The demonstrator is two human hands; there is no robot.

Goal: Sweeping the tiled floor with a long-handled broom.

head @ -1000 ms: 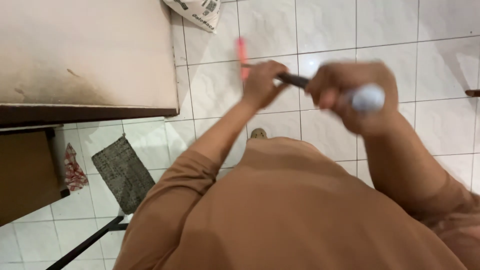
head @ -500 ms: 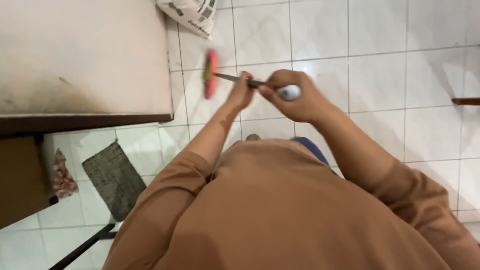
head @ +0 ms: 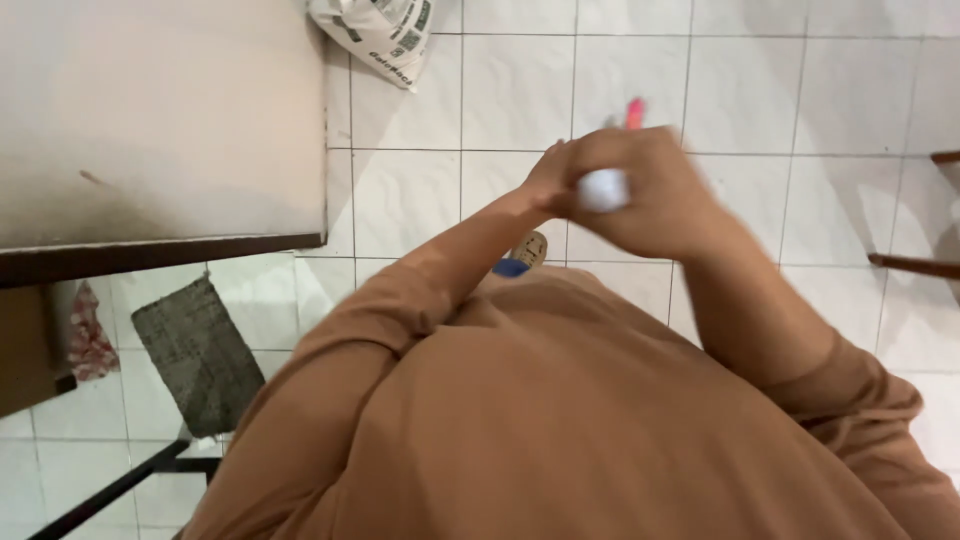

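Observation:
Both my hands grip a long-handled broom in front of my chest. My right hand (head: 665,195) is closed around the top of the handle, where its white end cap (head: 603,190) shows. My left hand (head: 548,178) holds the handle just below and to the left, touching the right hand. The handle itself is hidden behind my hands. Only a blurred tip of the pink broom head (head: 634,112) shows beyond my fingers, over the white tiled floor (head: 760,90). My brown sleeves and top fill the lower half of the view.
A white table top (head: 150,120) with a dark edge fills the upper left. A white printed sack (head: 375,30) lies by its far corner. A grey mat (head: 195,350) and a red patterned cloth (head: 88,335) lie at left. My sandalled foot (head: 527,250) shows below my hands.
The pink broom head has swung from the left, near the table, to the right and farther away. My hands have closed together and shifted right; the dark handle is no longer visible.

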